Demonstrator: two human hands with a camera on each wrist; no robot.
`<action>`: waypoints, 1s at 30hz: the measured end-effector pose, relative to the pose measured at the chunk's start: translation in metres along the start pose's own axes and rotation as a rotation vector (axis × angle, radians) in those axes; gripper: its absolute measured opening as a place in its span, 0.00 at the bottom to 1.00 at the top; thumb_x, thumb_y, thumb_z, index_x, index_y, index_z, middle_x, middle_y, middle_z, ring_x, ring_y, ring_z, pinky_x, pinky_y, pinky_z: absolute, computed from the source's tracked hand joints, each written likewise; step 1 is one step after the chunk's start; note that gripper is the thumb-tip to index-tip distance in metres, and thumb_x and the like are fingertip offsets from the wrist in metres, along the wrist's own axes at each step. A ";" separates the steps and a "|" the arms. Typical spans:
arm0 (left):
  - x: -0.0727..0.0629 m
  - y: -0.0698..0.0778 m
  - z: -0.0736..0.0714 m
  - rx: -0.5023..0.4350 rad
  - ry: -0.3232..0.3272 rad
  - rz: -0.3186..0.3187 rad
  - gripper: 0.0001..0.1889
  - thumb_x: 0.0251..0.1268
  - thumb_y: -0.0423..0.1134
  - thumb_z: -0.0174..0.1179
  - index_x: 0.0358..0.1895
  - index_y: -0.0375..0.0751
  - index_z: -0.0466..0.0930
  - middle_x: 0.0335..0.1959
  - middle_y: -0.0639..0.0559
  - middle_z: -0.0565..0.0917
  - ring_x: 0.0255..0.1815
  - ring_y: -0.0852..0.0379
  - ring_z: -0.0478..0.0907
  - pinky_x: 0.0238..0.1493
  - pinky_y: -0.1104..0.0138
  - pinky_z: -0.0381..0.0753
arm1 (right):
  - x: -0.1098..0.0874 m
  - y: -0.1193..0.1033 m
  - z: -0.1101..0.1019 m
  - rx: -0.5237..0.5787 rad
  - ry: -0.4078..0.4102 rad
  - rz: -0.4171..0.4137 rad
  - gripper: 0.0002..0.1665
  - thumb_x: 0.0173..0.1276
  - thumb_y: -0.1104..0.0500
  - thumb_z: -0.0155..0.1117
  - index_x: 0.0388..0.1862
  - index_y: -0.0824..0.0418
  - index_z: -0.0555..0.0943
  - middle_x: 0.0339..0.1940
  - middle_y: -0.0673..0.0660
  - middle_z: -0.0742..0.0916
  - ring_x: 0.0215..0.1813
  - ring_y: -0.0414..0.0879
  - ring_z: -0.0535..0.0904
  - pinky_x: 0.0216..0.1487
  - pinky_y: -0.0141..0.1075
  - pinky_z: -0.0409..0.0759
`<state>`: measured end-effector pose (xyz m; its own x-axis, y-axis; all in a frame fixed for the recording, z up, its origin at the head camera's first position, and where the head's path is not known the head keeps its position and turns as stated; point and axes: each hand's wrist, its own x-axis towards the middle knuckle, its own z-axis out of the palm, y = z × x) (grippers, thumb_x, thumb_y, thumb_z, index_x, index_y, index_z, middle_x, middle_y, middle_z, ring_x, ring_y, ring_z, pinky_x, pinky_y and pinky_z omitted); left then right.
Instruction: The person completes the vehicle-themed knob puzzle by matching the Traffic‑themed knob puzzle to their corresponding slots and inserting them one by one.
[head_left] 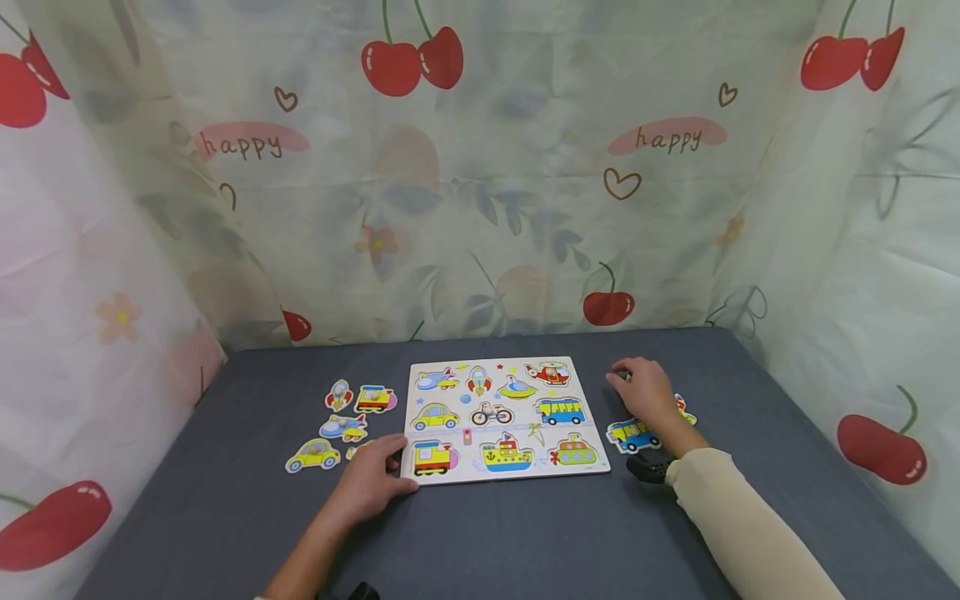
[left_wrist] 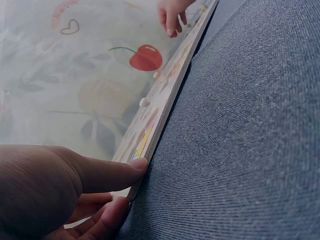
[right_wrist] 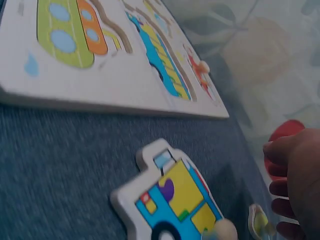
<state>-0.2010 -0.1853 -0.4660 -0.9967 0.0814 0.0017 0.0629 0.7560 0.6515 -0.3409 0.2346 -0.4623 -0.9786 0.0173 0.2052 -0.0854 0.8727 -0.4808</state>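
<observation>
A wooden picture puzzle board (head_left: 465,429) printed with vehicles lies on the dark cloth. My left hand (head_left: 369,479) pinches its near left corner; in the left wrist view, the thumb (left_wrist: 117,172) is on the edge and the fingers curl beside it. Off the board's right side, my right hand (head_left: 648,392) hovers with fingers loosely bent, and nothing shows in its grasp. Under its wrist sits a blue and yellow bus piece (head_left: 632,436) with a knob. A piece with red on it (head_left: 684,408) is partly hidden behind the forearm.
Left of the board lie loose pieces: a rocket (head_left: 339,395), a train (head_left: 375,398), a plane (head_left: 344,427) and a yellow car (head_left: 312,456). A helicopter (head_left: 548,373) is at the board's far right corner. A patterned curtain (head_left: 487,208) surrounds the table.
</observation>
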 end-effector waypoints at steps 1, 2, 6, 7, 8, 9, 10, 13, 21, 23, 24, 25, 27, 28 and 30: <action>0.000 0.000 0.000 0.001 -0.001 0.001 0.36 0.46 0.36 0.77 0.62 0.32 0.76 0.60 0.40 0.76 0.42 0.54 0.76 0.44 0.60 0.77 | 0.000 0.002 -0.001 -0.009 0.008 0.006 0.19 0.69 0.55 0.64 0.52 0.67 0.82 0.50 0.66 0.82 0.53 0.61 0.73 0.55 0.56 0.71; 0.000 0.000 0.000 0.003 -0.001 0.004 0.36 0.45 0.36 0.77 0.62 0.32 0.76 0.60 0.40 0.76 0.41 0.54 0.76 0.44 0.60 0.77 | 0.000 0.004 -0.001 -0.016 0.016 0.013 0.19 0.69 0.55 0.64 0.51 0.67 0.82 0.50 0.66 0.82 0.53 0.61 0.73 0.55 0.56 0.71; 0.000 -0.001 0.000 0.005 0.001 0.010 0.36 0.45 0.36 0.77 0.62 0.32 0.76 0.60 0.40 0.77 0.41 0.54 0.76 0.43 0.60 0.76 | 0.001 0.011 -0.002 -0.044 0.057 0.034 0.18 0.69 0.55 0.65 0.50 0.68 0.82 0.47 0.66 0.83 0.52 0.61 0.73 0.55 0.56 0.71; 0.000 -0.001 0.000 0.004 0.002 0.009 0.36 0.45 0.36 0.77 0.62 0.32 0.76 0.60 0.40 0.77 0.41 0.54 0.76 0.43 0.61 0.76 | 0.001 0.012 -0.002 -0.051 0.065 0.037 0.18 0.69 0.56 0.65 0.49 0.68 0.82 0.47 0.66 0.83 0.51 0.61 0.73 0.54 0.56 0.71; 0.000 -0.001 0.000 0.000 0.003 0.007 0.35 0.45 0.36 0.77 0.62 0.32 0.76 0.60 0.40 0.77 0.41 0.54 0.75 0.43 0.61 0.76 | 0.001 0.014 -0.002 -0.058 0.073 0.040 0.18 0.68 0.56 0.65 0.49 0.69 0.83 0.46 0.66 0.83 0.51 0.61 0.73 0.54 0.56 0.71; 0.000 -0.001 0.000 -0.003 0.003 0.005 0.35 0.45 0.36 0.77 0.62 0.32 0.76 0.60 0.40 0.77 0.41 0.54 0.75 0.44 0.60 0.76 | 0.001 0.016 -0.003 -0.065 0.078 0.042 0.18 0.68 0.56 0.65 0.48 0.69 0.83 0.45 0.66 0.83 0.50 0.61 0.73 0.54 0.56 0.71; 0.001 -0.001 0.000 -0.006 0.003 0.002 0.35 0.46 0.36 0.77 0.62 0.32 0.76 0.60 0.41 0.77 0.41 0.54 0.75 0.44 0.60 0.76 | 0.002 0.018 -0.003 -0.071 0.083 0.045 0.18 0.68 0.56 0.65 0.47 0.69 0.83 0.45 0.66 0.83 0.49 0.62 0.73 0.53 0.56 0.70; 0.001 -0.001 0.000 -0.009 0.003 0.000 0.36 0.46 0.36 0.77 0.62 0.32 0.75 0.60 0.40 0.77 0.42 0.54 0.76 0.44 0.60 0.77 | 0.003 0.024 -0.004 -0.087 0.089 0.058 0.17 0.67 0.56 0.65 0.46 0.69 0.83 0.43 0.66 0.83 0.48 0.62 0.74 0.53 0.57 0.69; 0.000 -0.001 0.000 0.002 -0.007 -0.002 0.36 0.46 0.37 0.77 0.62 0.33 0.75 0.60 0.40 0.77 0.42 0.54 0.75 0.44 0.61 0.77 | 0.004 0.034 -0.006 -0.154 0.083 0.146 0.18 0.66 0.53 0.66 0.43 0.68 0.84 0.39 0.65 0.84 0.44 0.62 0.74 0.49 0.56 0.68; 0.000 -0.001 0.000 0.006 -0.009 -0.005 0.36 0.46 0.37 0.77 0.62 0.33 0.75 0.60 0.40 0.77 0.42 0.54 0.75 0.44 0.61 0.77 | 0.004 0.033 -0.007 -0.176 0.090 0.163 0.18 0.65 0.52 0.67 0.40 0.68 0.84 0.36 0.64 0.84 0.42 0.61 0.73 0.47 0.55 0.68; 0.000 -0.001 0.000 0.004 -0.010 -0.007 0.36 0.46 0.37 0.77 0.63 0.33 0.75 0.60 0.40 0.77 0.42 0.54 0.76 0.44 0.61 0.77 | 0.004 0.033 -0.007 -0.184 0.094 0.168 0.18 0.65 0.52 0.67 0.38 0.67 0.83 0.34 0.63 0.83 0.42 0.61 0.73 0.46 0.55 0.68; 0.000 -0.001 0.000 0.002 -0.010 -0.010 0.36 0.46 0.37 0.77 0.63 0.33 0.75 0.60 0.40 0.76 0.42 0.54 0.76 0.45 0.61 0.78 | 0.004 0.032 -0.008 -0.189 0.098 0.171 0.17 0.65 0.51 0.68 0.36 0.67 0.83 0.33 0.63 0.83 0.41 0.61 0.72 0.46 0.55 0.68; 0.000 -0.001 0.000 -0.003 -0.011 -0.013 0.36 0.47 0.37 0.76 0.63 0.33 0.75 0.61 0.40 0.76 0.43 0.54 0.76 0.45 0.60 0.78 | 0.004 0.031 -0.007 -0.191 0.105 0.172 0.17 0.64 0.51 0.69 0.32 0.66 0.83 0.30 0.61 0.82 0.40 0.60 0.71 0.45 0.54 0.68; 0.000 -0.001 0.000 -0.005 -0.011 -0.014 0.36 0.47 0.37 0.76 0.63 0.33 0.75 0.61 0.40 0.76 0.43 0.53 0.76 0.45 0.60 0.78 | 0.004 0.031 -0.007 -0.192 0.107 0.171 0.17 0.64 0.51 0.69 0.31 0.65 0.82 0.29 0.61 0.82 0.40 0.60 0.71 0.44 0.54 0.68; 0.000 0.000 0.000 -0.009 -0.010 -0.014 0.36 0.47 0.37 0.76 0.63 0.33 0.75 0.61 0.40 0.76 0.43 0.53 0.76 0.45 0.60 0.78 | 0.004 0.030 -0.006 -0.189 0.114 0.165 0.16 0.63 0.51 0.69 0.29 0.65 0.82 0.28 0.60 0.81 0.39 0.59 0.71 0.44 0.54 0.68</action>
<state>-0.2008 -0.1853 -0.4664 -0.9969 0.0775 -0.0150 0.0486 0.7515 0.6579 -0.3458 0.2644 -0.4708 -0.9479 0.2126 0.2371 0.1206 0.9288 -0.3505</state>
